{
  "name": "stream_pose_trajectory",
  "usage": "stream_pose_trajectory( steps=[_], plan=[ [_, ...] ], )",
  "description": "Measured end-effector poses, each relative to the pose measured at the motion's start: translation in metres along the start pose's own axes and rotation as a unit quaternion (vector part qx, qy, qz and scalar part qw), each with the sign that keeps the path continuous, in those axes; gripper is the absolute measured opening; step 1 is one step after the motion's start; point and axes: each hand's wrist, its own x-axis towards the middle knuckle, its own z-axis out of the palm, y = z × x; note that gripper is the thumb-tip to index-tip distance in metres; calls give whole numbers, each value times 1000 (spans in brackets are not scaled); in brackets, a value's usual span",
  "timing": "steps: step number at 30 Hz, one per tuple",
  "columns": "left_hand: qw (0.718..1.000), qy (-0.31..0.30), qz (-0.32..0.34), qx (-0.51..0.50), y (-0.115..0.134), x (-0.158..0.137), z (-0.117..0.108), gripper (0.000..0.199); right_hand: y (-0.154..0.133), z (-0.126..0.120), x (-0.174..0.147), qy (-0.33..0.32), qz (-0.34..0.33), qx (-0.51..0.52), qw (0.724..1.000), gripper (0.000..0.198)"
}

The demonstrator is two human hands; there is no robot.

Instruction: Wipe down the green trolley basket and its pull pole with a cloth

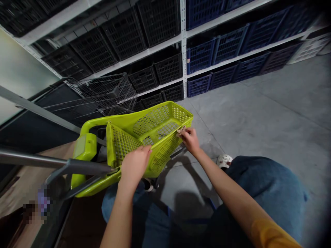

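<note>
A lime-green plastic shopping cart (144, 119) with lattice sides stands in front of me, its basket holding nothing I can make out. My left hand (136, 163) is closed over the cart's near rim, close to the slotted inner panel (124, 143). Farther along, near the corner at the far end, my right hand (190, 139) pinches a small crumpled beige cloth (181, 131) against the outer side. The cart's handle, with its pale panel (80, 146), points to the left.
White shelving (183, 44) holds rows of black crates (124, 32) and blue crates (201, 55). A wire cart (103, 91) stands behind the green one. A metal bar (51, 158) crosses at left. My legs (266, 182) flank the grey floor (258, 120) nearby.
</note>
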Motion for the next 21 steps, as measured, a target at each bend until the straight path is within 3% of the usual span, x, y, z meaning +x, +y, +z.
stream_pose_trajectory(
  steps=[3, 6, 8, 10, 15, 19, 21],
  plan=[
    [1000, -2, 3, 9, 3, -1, 1, 33, 21, -9, 8, 52, 28, -23, 998, 9],
    [1000, 0, 4, 24, 6, -3, 2, 34, 37, -16, 22, 135, 117, -11, 984, 18],
    [999, 2, 4, 37, 7, -4, 2, 33, 39, -15, 28, 167, 170, 12, 971, 21],
    [999, 4, 4, 46, 9, -5, 2, 32, 30, -9, 27, 173, 180, 33, 968, 21],
    [999, -2, 12, 52, 10, -4, -1, 33, -31, 25, -18, 112, 70, 51, 990, 14],
    [999, -8, 14, 50, 9, -4, 0, 35, -76, 53, -77, -34, -69, 94, 993, 14],
    [999, -3, 14, 47, 7, -4, 2, 35, -87, 62, -101, -49, -41, 85, 994, 10]
  ],
)
